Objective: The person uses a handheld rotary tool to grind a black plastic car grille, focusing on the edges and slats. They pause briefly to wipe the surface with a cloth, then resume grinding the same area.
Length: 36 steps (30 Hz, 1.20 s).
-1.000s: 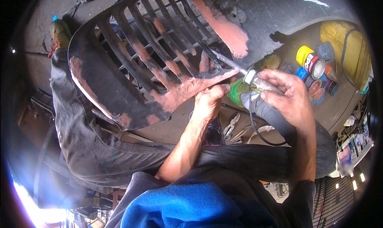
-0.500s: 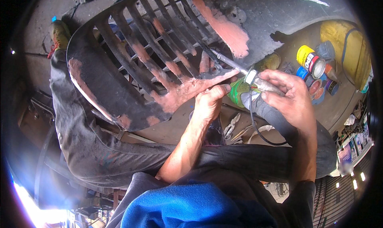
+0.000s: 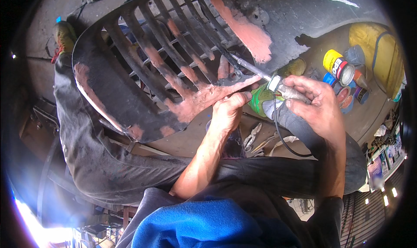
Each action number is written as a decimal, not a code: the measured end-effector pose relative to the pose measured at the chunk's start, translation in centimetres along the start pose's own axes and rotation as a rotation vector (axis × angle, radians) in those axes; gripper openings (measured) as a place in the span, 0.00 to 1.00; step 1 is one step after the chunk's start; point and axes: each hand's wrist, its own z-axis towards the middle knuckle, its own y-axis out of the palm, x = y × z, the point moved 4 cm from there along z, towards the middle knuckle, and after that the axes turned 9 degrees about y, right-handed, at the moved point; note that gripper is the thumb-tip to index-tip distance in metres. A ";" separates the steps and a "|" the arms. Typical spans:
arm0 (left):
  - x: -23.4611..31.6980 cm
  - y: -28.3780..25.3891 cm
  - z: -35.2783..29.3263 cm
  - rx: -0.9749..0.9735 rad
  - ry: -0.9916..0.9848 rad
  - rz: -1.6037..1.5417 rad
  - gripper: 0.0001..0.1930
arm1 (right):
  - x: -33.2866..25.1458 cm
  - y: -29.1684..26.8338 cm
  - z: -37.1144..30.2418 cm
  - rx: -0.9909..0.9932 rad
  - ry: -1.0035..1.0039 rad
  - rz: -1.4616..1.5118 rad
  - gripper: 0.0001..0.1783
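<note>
Head view: my right grip (image 3: 316,101) is curled round the iron (image 3: 253,68), rod pointing into the grille (image 3: 119,102) before me; my left grip (image 3: 226,112) pinches its pink edge (image 3: 195,104)! Best, I'd judge: brace that edge, angle steady, pressure light.

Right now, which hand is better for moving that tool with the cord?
Probably the right hand: its fingers hold the corded tool, while the left hand grips the edge of the grille.

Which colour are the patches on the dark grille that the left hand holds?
The patches are salmon pink, clearest in the head view.
</note>
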 end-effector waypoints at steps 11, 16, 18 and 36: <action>-0.2 -0.4 -0.1 0.009 -0.011 0.031 0.55 | 0.0 -0.1 -0.1 -0.039 0.050 -0.004 0.25; 0.1 0.0 -0.1 0.032 -0.003 0.014 0.55 | 0.1 -0.8 -0.5 -0.069 0.041 -0.011 0.26; -0.1 -0.1 -0.1 0.035 -0.010 0.019 0.54 | 0.0 -0.8 -0.5 -0.059 0.056 -0.006 0.26; 0.2 0.0 0.0 -0.019 -0.027 0.013 0.58 | 0.5 0.0 0.0 0.021 -0.054 0.034 0.22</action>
